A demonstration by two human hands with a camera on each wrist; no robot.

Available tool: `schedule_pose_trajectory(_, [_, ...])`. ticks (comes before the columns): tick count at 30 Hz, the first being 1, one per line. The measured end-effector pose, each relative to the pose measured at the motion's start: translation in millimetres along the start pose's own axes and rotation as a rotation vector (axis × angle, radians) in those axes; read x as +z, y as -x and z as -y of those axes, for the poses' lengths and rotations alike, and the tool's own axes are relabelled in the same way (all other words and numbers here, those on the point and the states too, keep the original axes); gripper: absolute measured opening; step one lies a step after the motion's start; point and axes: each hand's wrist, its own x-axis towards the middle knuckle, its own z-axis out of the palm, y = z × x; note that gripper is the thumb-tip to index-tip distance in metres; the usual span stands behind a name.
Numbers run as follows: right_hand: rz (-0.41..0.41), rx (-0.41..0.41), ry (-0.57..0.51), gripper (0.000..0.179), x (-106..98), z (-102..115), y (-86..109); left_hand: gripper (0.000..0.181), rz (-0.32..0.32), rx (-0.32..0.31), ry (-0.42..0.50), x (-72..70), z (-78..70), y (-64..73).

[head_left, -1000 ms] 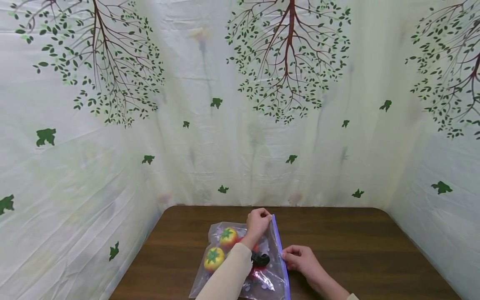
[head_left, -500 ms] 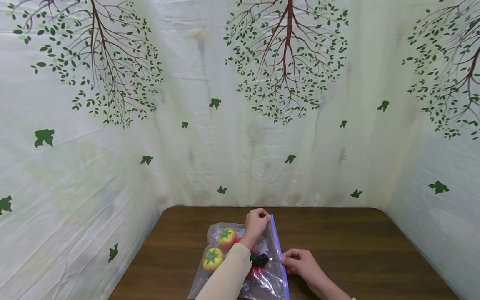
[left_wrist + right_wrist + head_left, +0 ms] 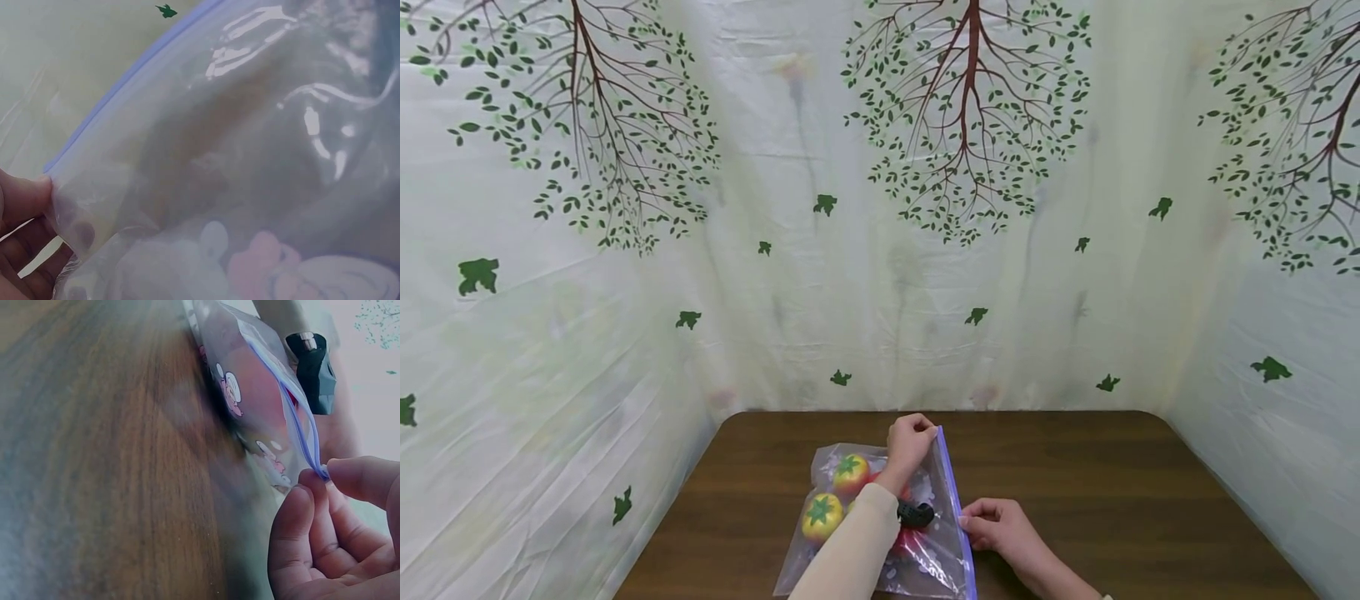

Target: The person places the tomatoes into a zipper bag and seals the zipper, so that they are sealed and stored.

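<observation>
A clear zip bag (image 3: 925,577) with a purple zip strip (image 3: 953,492) lies on the table. Inside it are toy tomatoes, including two yellow-and-red ones with green tops, the far tomato (image 3: 852,473) and the near tomato (image 3: 823,515). Red shapes beside them are partly hidden by the left arm. My left hand (image 3: 910,446) pinches the strip's far end. Partway along the same edge, my right hand (image 3: 1003,527) pinches the strip between thumb and fingers. In the right wrist view the two purple strips (image 3: 301,437) stand apart just beyond that pinch. Cartoon prints show on the plastic.
The brown wooden table (image 3: 1112,483) has rounded far corners. White curtains (image 3: 902,333) printed with trees and leaves surround it on the back and sides. A black wrist camera (image 3: 916,515) sits on the left wrist, above the bag.
My right hand has slid slightly along the zip strip toward the near end, still pinching it. The left hand keeps its hold on the far end. The head view has shifted a little.
</observation>
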Motion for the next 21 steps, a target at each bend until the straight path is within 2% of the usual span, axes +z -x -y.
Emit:
schedule_pose_trajectory(5, [0.014, 0.004, 0.005, 0.028, 1, 2, 3.6, 0.014, -0.001, -0.016, 0.010, -0.2, 1.4, -1.2])
schedule_pose_trajectory(11, [0.021, -0.011, 0.016, 0.027, 1, 7, 8.2, 0.014, 0.030, -0.049, 0.038, -0.9, 1.9, -2.4])
schedule_pose_trajectory(21, [0.024, -0.001, 0.046, 0.023, 1, 6, 15.9, 0.015, 0.025, -0.042, 0.055, -2.6, 1.5, -2.6])
